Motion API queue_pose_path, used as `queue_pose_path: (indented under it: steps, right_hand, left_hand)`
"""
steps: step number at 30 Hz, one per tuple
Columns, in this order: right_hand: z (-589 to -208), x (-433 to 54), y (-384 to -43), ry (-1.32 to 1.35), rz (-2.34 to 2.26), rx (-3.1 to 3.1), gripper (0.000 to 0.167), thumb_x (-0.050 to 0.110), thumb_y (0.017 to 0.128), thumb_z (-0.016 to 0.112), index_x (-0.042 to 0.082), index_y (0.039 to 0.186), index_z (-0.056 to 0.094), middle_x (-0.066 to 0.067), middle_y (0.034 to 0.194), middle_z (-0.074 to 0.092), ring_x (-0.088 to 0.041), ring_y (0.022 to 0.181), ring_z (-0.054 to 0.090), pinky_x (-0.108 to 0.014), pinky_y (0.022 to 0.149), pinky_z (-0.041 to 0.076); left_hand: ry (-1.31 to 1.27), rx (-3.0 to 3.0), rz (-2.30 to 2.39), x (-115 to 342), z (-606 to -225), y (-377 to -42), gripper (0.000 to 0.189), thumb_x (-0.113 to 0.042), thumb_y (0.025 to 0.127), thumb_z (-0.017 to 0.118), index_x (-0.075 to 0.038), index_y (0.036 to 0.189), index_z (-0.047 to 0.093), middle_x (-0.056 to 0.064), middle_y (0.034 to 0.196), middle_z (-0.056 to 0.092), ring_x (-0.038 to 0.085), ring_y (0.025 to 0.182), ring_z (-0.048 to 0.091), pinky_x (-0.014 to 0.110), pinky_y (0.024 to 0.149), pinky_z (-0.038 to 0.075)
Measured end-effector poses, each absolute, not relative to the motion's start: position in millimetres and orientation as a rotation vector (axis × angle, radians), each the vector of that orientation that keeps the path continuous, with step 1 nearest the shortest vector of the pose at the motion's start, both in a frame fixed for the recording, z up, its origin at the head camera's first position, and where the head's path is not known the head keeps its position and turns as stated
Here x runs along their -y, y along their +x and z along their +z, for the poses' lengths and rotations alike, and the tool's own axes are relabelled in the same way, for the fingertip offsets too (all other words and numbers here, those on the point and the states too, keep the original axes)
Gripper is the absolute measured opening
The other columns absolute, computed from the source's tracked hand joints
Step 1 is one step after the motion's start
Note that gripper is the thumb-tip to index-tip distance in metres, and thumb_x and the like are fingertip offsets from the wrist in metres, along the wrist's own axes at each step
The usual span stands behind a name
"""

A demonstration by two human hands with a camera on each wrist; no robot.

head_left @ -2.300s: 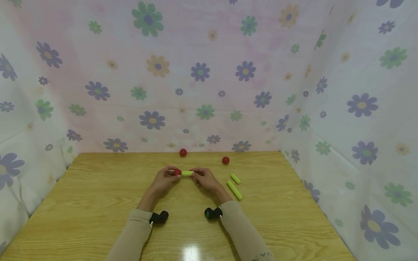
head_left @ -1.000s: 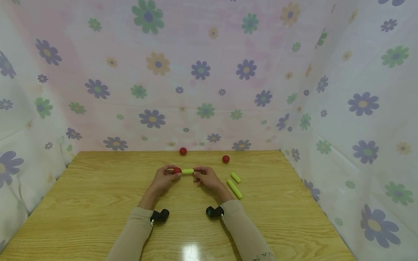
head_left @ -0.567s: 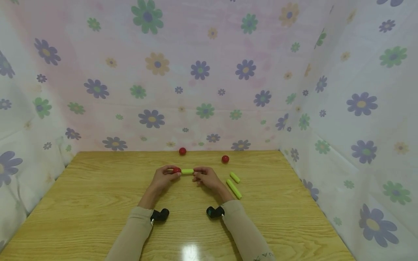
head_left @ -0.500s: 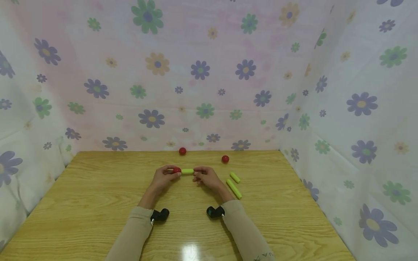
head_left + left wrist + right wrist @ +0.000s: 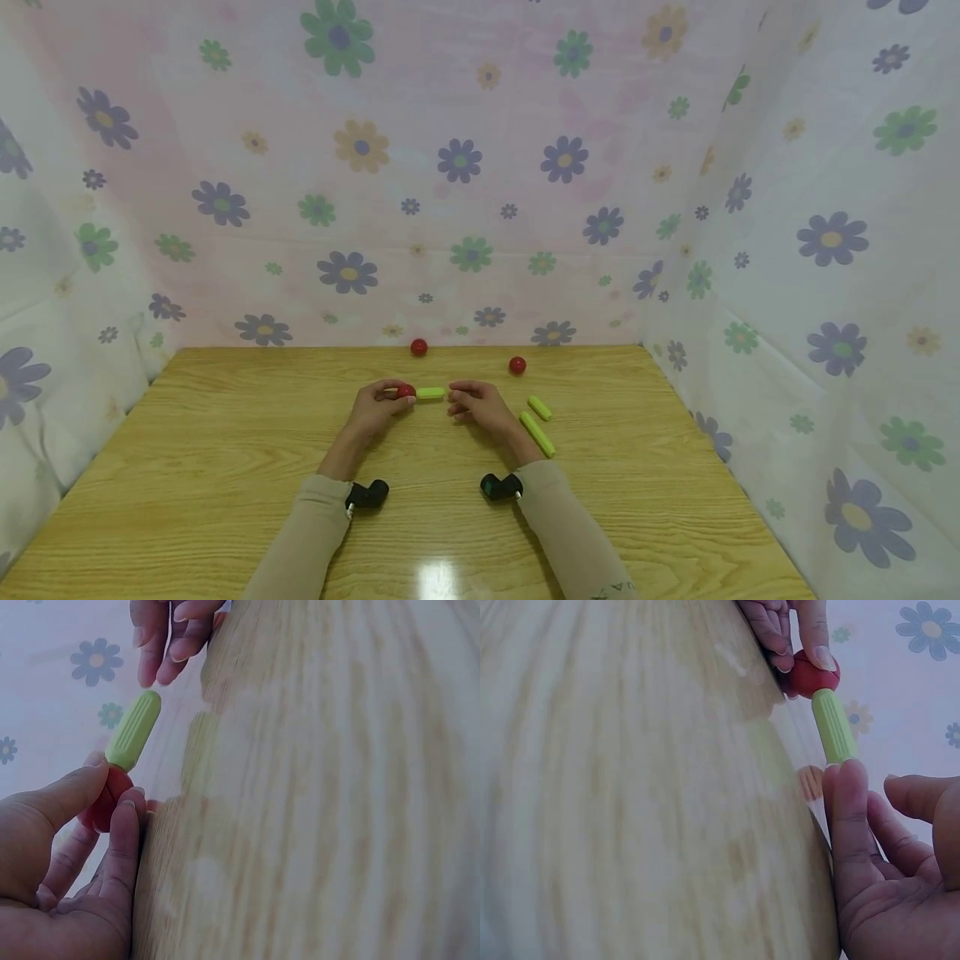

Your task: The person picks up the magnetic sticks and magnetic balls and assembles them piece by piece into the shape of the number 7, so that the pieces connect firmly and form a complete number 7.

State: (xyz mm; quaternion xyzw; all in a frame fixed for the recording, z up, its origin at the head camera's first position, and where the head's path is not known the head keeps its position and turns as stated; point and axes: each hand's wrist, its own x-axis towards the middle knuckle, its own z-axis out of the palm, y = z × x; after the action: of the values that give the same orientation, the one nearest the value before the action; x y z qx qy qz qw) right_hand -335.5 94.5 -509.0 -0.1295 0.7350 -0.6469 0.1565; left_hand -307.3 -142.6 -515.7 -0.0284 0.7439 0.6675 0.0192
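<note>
My left hand (image 5: 373, 412) pinches a red ball (image 5: 406, 391) between thumb and fingers. A short yellow-green ribbed rod (image 5: 431, 393) sticks out of the ball toward the right, its near end joined to it. In the left wrist view the rod (image 5: 136, 729) points up and away from the ball (image 5: 111, 799). My right hand (image 5: 482, 410) is just beyond the rod's free end, fingers loosely extended and thumb apart. The right wrist view has the fingertips of that hand (image 5: 900, 877) right at the rod's tip, nothing gripped between them and the thumb.
Two more red balls lie farther back, one at the table's rear edge (image 5: 419, 347) and another ball (image 5: 517, 365) to its right. A short green rod (image 5: 540, 407) and a longer green rod (image 5: 537, 434) lie right of my right hand. Flowered cloth (image 5: 465, 208) surrounds the wooden table (image 5: 225, 467).
My right hand has let go of the rod's end and moved slightly right, its fingers opening. The left hand stays in place with the ball.
</note>
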Motion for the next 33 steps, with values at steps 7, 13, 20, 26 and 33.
queue_pose_path:
  steps: [7, 13, 20, 26, 33]
  right_hand:
    - [-507, -102, -336, -0.36, -1.882, -2.11, 0.038, 0.012, 0.109, 0.053, -0.011, 0.14, 0.055, -0.029, 0.126, 0.064, -0.011, 0.087, 0.069, -0.023, 0.074, 0.06]
    - [-503, -111, -338, -0.322, -1.882, -2.2, 0.04, 0.016, 0.112, 0.046, -0.008, 0.143, 0.054, -0.027, 0.127, 0.064, -0.011, 0.089, 0.069, -0.027, 0.078, 0.061]
    - [-493, -123, -345, -0.241, -2.045, -2.152, 0.044, 0.02, 0.114, 0.041, -0.01, 0.143, 0.053, -0.032, 0.131, 0.06, -0.018, 0.093, 0.071, -0.036, 0.085, 0.062]
    - [-483, -133, -347, -0.241, -2.109, -2.17, 0.045, 0.019, 0.114, 0.04, -0.012, 0.145, 0.05, -0.036, 0.136, 0.053, -0.031, 0.102, 0.069, -0.042, 0.091, 0.061]
    - [-484, -145, -354, -0.219, -2.131, -2.34, 0.036, 0.016, 0.113, 0.046, -0.006, 0.138, 0.059, -0.033, 0.13, 0.057, -0.044, 0.107, 0.064, -0.036, 0.085, 0.061]
  left_hand:
    - [-0.084, -2.332, 2.055, 143, -514, -305, 0.038, -0.011, 0.097, 0.074, 0.004, 0.131, 0.064, 0.025, 0.125, 0.066, 0.018, 0.099, 0.065, 0.025, 0.079, 0.055]
    - [-0.097, -2.324, 2.057, 142, -513, -305, 0.038, -0.012, 0.097, 0.074, 0.003, 0.13, 0.064, 0.024, 0.125, 0.066, 0.021, 0.1, 0.065, 0.024, 0.079, 0.055]
    - [-0.095, -2.288, 2.08, 144, -513, -307, 0.038, -0.009, 0.097, 0.074, 0.004, 0.13, 0.064, 0.025, 0.124, 0.066, 0.017, 0.097, 0.066, 0.024, 0.078, 0.056]
    - [-0.107, -2.256, 2.091, 145, -512, -308, 0.039, -0.009, 0.096, 0.074, 0.005, 0.131, 0.063, 0.024, 0.123, 0.067, 0.013, 0.092, 0.067, 0.024, 0.079, 0.058]
    - [-0.117, -2.233, 2.112, 146, -512, -309, 0.041, -0.01, 0.096, 0.075, 0.006, 0.132, 0.063, 0.021, 0.119, 0.067, 0.011, 0.089, 0.067, 0.021, 0.078, 0.058]
